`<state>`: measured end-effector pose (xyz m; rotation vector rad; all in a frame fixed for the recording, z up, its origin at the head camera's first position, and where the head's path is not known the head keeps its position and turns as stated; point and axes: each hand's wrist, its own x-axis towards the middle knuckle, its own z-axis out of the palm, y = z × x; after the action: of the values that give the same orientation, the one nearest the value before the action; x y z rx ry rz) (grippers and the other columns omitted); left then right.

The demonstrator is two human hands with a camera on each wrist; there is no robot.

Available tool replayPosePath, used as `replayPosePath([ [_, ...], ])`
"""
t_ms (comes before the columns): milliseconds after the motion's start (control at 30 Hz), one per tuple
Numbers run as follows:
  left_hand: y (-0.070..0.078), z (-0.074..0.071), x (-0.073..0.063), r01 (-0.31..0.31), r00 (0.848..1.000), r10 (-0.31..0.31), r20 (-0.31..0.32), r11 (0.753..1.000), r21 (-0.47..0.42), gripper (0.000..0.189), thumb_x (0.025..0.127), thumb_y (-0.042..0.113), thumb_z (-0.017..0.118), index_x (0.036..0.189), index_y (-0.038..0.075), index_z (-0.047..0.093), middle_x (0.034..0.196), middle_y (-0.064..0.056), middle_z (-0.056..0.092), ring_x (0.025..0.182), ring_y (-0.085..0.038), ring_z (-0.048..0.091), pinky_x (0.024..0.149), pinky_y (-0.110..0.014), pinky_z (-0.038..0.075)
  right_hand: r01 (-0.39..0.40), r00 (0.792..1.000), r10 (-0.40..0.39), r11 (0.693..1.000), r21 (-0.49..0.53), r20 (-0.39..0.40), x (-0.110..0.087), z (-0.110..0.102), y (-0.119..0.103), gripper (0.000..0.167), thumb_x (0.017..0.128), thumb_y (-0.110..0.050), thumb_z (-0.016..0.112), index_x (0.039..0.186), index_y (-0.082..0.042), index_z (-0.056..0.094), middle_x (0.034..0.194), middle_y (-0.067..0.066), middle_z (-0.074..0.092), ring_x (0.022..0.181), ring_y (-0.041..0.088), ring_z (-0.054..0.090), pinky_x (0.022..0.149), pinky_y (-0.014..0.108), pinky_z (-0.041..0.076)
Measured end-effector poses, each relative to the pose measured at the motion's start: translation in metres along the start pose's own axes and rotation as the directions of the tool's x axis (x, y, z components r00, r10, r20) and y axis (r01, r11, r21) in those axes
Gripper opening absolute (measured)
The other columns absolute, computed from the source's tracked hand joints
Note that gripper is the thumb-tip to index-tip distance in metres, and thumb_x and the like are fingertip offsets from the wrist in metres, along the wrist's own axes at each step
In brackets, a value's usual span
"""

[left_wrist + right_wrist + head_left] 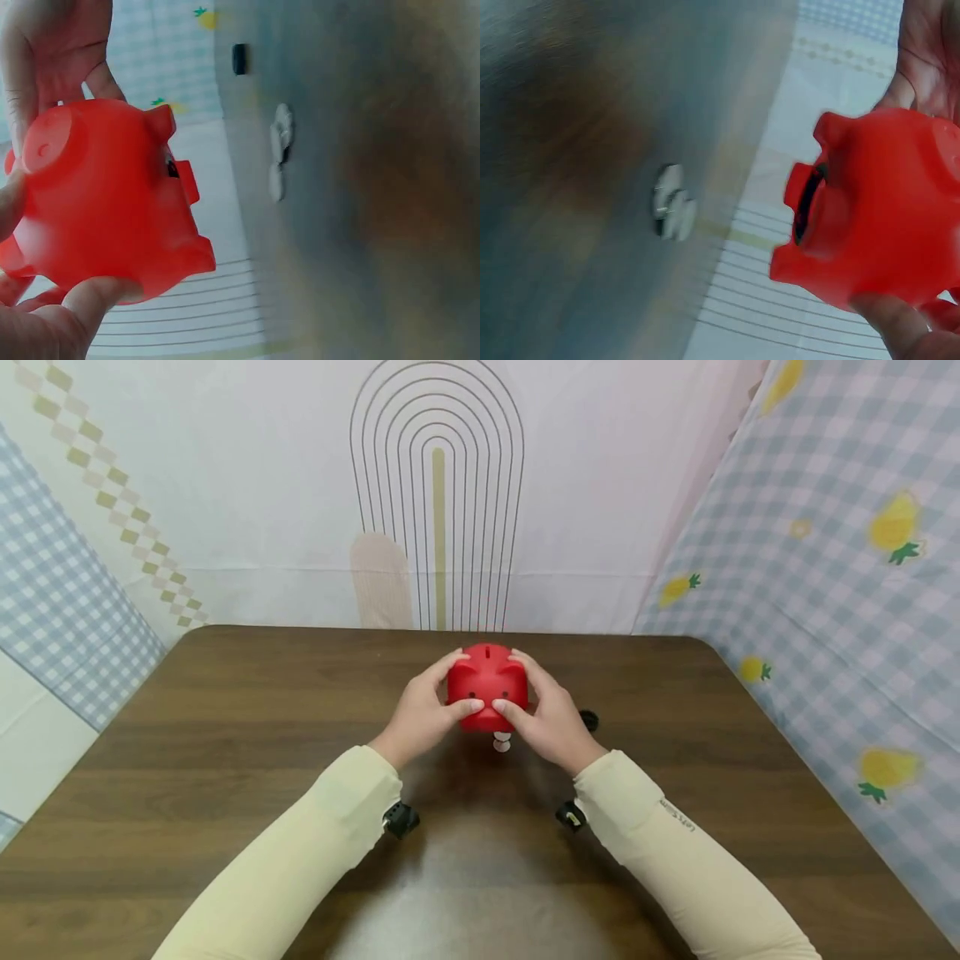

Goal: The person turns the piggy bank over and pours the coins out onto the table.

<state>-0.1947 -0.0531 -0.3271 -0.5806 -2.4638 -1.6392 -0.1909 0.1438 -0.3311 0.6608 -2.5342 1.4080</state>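
A red piggy bank is held up off the table between both hands, its coin slot on top and its snout facing me. My left hand grips its left side, thumb on the front and fingers along the top and side. On the other side my right hand grips it the same way. Both wrist views show the piggy bank raised above the tabletop, with a dark opening in its underside, between the feet, in the right wrist view. Below it lie several silvery coins, partly hidden in the head view.
On the brown wooden table, a small black round piece lies beyond my right hand. Patterned cloth hangs behind the table, and checked cloth with pineapples hangs along the right edge. A dark wrist camera sits under the left cuff.
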Motion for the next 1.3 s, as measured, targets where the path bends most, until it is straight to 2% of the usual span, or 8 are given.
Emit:
replayPosePath([
  [333, -0.014, 0.006, -0.001, 0.209, 0.978, -0.207, 0.038, 0.976, -0.058, 0.063, 0.085, 0.009, 0.072, 0.143, 0.008, 0.046, 0.141, -0.011, 0.051, 0.128, -0.031, 0.047, 0.098, -0.043, 0.049, -0.183, 0.979, 0.186, 0.982, -0.045, 0.086, 0.001, 0.006, 0.01, 0.068, 0.091, -0.023, 0.067, 0.149, -0.011, 0.034, 0.141, 0.011, 0.048, 0.124, 0.031, 0.048, 0.092, 0.047, 0.052],
  [467, -0.001, 0.005, -0.008, 0.041, 0.999, -0.042, -0.01, 0.994, -0.099, 0.063, 0.084, 0.006, 0.073, 0.141, 0.008, 0.047, 0.149, -0.007, 0.042, 0.131, -0.029, 0.046, 0.097, -0.041, 0.049, 0.045, 0.999, -0.045, 0.999, -0.023, -0.017, -0.007, -0.002, -0.001, 0.067, 0.086, -0.014, 0.072, 0.145, -0.008, 0.039, 0.147, 0.009, 0.042, 0.126, 0.029, 0.046, 0.089, 0.046, 0.053],
  [567, 0.014, 0.001, -0.012, -0.143, 0.989, 0.139, -0.054, 0.985, -0.091, 0.062, 0.081, 0.004, 0.075, 0.138, 0.005, 0.05, 0.154, -0.006, 0.036, 0.133, -0.029, 0.043, 0.095, -0.043, 0.049, 0.268, 0.954, -0.272, 0.962, -0.041, -0.124, -0.011, -0.007, -0.01, 0.067, 0.081, -0.005, 0.075, 0.14, -0.001, 0.043, 0.151, 0.012, 0.036, 0.131, 0.031, 0.041, 0.089, 0.048, 0.053],
  [633, 0.015, -0.001, -0.009, -0.177, 0.983, 0.172, -0.07, 0.981, -0.077, 0.062, 0.081, 0.003, 0.075, 0.137, 0.003, 0.05, 0.153, -0.008, 0.036, 0.133, -0.03, 0.043, 0.094, -0.044, 0.05, 0.29, 0.946, -0.294, 0.956, -0.051, -0.139, -0.008, -0.007, -0.011, 0.066, 0.081, -0.005, 0.075, 0.139, -0.001, 0.043, 0.151, 0.011, 0.036, 0.132, 0.029, 0.039, 0.089, 0.048, 0.053],
  [800, -0.004, 0.005, 0.004, 0.018, 1.0, -0.02, -0.024, 0.997, -0.079, 0.062, 0.084, 0.004, 0.073, 0.14, 0.004, 0.047, 0.149, -0.013, 0.042, 0.129, -0.031, 0.047, 0.098, -0.042, 0.049, 0.014, 1.0, -0.015, 1.0, -0.018, -0.007, 0.004, -0.001, 0.004, 0.068, 0.088, -0.012, 0.07, 0.147, -0.01, 0.036, 0.147, 0.008, 0.041, 0.119, 0.027, 0.05, 0.087, 0.042, 0.055],
  [1067, -0.016, 0.012, 0.007, 0.223, 0.975, -0.221, 0.033, 0.972, -0.072, 0.062, 0.085, 0.009, 0.072, 0.142, 0.008, 0.046, 0.14, -0.012, 0.051, 0.127, -0.031, 0.048, 0.098, -0.043, 0.049, -0.189, 0.977, 0.188, 0.982, 0.0, 0.098, 0.007, 0.003, 0.02, 0.066, 0.091, -0.019, 0.067, 0.148, -0.011, 0.034, 0.141, 0.012, 0.048, 0.124, 0.031, 0.049, 0.092, 0.046, 0.052],
  [1200, -0.002, 0.006, 0.0, 0.09, 0.996, -0.091, -0.018, 0.993, -0.077, 0.061, 0.084, 0.007, 0.073, 0.14, 0.007, 0.049, 0.148, -0.008, 0.044, 0.13, -0.028, 0.047, 0.098, -0.041, 0.049, -0.009, 1.0, 0.009, 1.0, 0.025, 0.015, 0.002, 0.0, 0.006, 0.066, 0.089, -0.013, 0.069, 0.146, -0.007, 0.036, 0.147, 0.011, 0.042, 0.126, 0.03, 0.046, 0.092, 0.046, 0.052],
  [1300, 0.016, -0.003, -0.006, -0.084, 0.994, 0.079, -0.073, 0.995, -0.062, 0.06, 0.082, 0.004, 0.075, 0.137, 0.006, 0.051, 0.153, -0.005, 0.038, 0.135, -0.026, 0.042, 0.096, -0.041, 0.049, 0.232, 0.969, -0.232, 0.973, -0.002, -0.09, -0.001, -0.003, -0.009, 0.066, 0.085, -0.006, 0.07, 0.143, -0.001, 0.037, 0.151, 0.013, 0.034, 0.131, 0.031, 0.039, 0.091, 0.048, 0.052],
])
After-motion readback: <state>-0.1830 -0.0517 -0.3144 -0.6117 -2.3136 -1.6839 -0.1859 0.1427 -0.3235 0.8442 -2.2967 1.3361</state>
